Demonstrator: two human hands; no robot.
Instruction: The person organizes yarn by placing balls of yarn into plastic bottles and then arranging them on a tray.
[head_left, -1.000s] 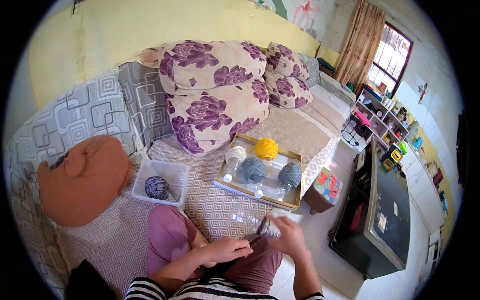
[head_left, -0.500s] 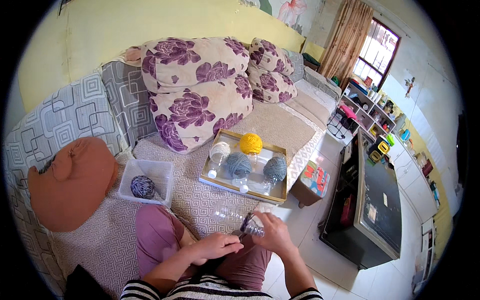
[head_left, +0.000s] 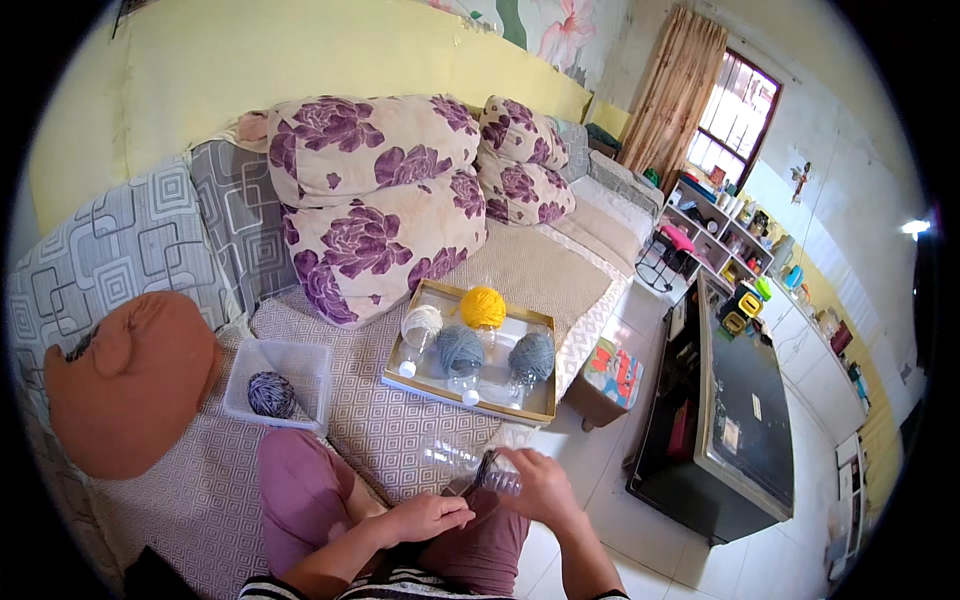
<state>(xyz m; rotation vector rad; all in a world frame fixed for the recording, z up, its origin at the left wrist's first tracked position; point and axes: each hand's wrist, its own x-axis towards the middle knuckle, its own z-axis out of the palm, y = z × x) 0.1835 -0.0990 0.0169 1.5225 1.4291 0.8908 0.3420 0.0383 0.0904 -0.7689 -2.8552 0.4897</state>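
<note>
My right hand [head_left: 541, 486] is closed around one end of a clear plastic bottle [head_left: 447, 453] lying on its side above my lap. A few turns of dark yarn [head_left: 485, 467] wrap the bottle beside my fingers. Just left of it, my left hand [head_left: 432, 517] has its fingers pinched together, seemingly on the dark strand running down from the bottle; the strand itself is hard to make out there. A mottled dark purple-grey yarn ball [head_left: 271, 394] sits in a clear plastic bin [head_left: 325, 365] to the left.
On the sofa ahead, a shallow cardboard tray [head_left: 395, 383] holds clear bottles wound with white [head_left: 421, 322], yellow [head_left: 483, 308] and grey-blue yarn [head_left: 461, 351]. A brown cushion [head_left: 135, 385] lies at left, flowered bedding [head_left: 375, 240] behind. A stool [head_left: 605, 382] and black cabinet [head_left: 752, 420] stand at right.
The whole view has shifted, so the room sits lower and further left. Both hands keep nearly the same pose on the bottle and yarn.
</note>
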